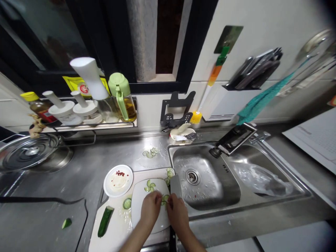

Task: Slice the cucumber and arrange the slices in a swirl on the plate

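Green cucumber slices (165, 200) show between the curled fingers of the left hand (151, 207) and right hand (179, 212), whether clamped I cannot tell, near the white plate's (138, 215) right edge; a cucumber piece (105, 221) lies near the cutting board's (118, 232) left edge

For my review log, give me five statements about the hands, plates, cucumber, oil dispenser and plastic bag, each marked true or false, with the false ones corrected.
1. The left hand and right hand are at cucumber slices on the square plate. True.
2. Red bits lie on the round plate. True.
3. The cucumber length lies on the round plate. False: the cucumber length lies on the cutting board.
4. The green-topped oil dispenser stands on the cutting board. False: the oil dispenser stands on the shelf below the window.
5. A clear plastic bag lies in the right-hand basin. True.
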Demonstrator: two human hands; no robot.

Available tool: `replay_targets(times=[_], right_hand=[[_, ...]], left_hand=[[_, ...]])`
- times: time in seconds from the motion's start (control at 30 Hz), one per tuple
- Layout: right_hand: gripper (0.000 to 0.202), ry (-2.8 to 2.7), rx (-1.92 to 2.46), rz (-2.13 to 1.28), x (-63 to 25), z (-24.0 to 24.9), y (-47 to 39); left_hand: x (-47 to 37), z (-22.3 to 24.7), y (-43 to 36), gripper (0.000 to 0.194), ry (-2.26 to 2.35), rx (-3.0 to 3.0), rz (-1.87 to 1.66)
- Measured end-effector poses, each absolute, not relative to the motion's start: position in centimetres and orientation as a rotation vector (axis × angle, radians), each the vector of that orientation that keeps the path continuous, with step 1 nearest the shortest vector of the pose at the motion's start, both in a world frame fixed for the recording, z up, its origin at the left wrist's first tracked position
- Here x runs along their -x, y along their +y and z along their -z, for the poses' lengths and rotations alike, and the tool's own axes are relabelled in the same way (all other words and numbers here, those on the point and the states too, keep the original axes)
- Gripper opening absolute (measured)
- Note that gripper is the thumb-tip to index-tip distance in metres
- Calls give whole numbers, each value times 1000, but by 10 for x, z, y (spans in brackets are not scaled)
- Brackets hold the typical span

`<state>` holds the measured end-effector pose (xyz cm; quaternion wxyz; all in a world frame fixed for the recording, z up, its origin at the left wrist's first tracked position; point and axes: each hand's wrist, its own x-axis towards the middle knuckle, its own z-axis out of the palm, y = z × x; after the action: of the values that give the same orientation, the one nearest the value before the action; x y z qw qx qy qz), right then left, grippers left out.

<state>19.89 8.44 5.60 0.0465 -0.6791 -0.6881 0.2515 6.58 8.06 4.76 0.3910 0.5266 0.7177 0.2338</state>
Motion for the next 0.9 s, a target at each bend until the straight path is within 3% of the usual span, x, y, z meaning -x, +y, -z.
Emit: replay_targets(times=[0.9], right_hand=[[21, -2415, 2111, -533, -184, -62, 87]], left_hand=[[-74, -44, 87, 14, 1911, -1370, -450]])
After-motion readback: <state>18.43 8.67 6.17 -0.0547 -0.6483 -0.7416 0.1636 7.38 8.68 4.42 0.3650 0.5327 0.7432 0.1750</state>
